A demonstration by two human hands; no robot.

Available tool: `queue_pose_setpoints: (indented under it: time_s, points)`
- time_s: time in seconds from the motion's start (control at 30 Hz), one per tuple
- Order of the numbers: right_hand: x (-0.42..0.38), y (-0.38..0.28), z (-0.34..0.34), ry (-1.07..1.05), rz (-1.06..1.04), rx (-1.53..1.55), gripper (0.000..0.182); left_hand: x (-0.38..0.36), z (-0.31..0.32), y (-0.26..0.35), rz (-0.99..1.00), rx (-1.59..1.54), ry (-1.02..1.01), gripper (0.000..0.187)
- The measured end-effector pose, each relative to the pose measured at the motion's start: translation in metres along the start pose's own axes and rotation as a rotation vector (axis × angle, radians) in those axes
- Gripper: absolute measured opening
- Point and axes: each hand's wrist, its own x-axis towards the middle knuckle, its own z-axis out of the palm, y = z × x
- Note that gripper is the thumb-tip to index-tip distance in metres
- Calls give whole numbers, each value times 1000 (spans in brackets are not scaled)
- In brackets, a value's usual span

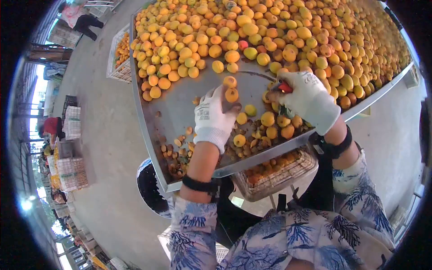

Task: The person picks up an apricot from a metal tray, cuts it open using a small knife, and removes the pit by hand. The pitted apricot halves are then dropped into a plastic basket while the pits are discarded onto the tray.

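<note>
My left hand (210,112), in a white glove with bare fingertips, is over the metal tray (175,99). Its thumb and fingers close around a small orange fruit (231,95), apricot-like in look. Another orange fruit (230,81) sits just beyond it. My right hand (308,96), gloved the same way, grips a small red-handled tool (284,87); the tool's working end is hidden. A thin, dark curved strip (256,74), perhaps a stem, lies left of that hand. Loose fruits (267,119) and brownish scraps (180,143) spread below and between my hands.
A big heap of orange fruit (279,31) covers the tray's far side. Beneath the near rim is a crate (279,173) with orange pieces; a dark-mouthed bucket (150,186) stands to its left. White crates (72,121) and other people (51,126) are at left.
</note>
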Motion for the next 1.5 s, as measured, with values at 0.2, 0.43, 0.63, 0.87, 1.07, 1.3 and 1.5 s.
queue_pose_setpoints:
  time_s: [0.2, 0.43, 0.63, 0.87, 1.07, 1.3, 1.5]
  points:
    - [-3, 14, 1, 7, 4, -7, 38, 27, 33, -10, 154, 258, -205, 52]
    - [-4, 12, 0, -9, -48, 188, 34, 24, 20, 9, 2, -78, -339, 52]
    - [-18, 4, 2, 369, -140, 1744, 23, -31, -17, 70, -322, -1271, -161, 62]
    - [-31, -31, 15, 542, -243, 1706, 44, -59, 8, 79, -381, -1440, -56, 58]
    - [-28, -29, 24, 406, -237, 1105, 31, -54, -4, 70, -341, -1460, 142, 53]
    - [-36, -30, 12, 286, 23, 975, 22, -58, -10, 56, -238, -1249, 376, 55]
    - [-38, -30, 22, 240, -200, 911, 21, -60, -5, 53, -232, -1305, 391, 54]
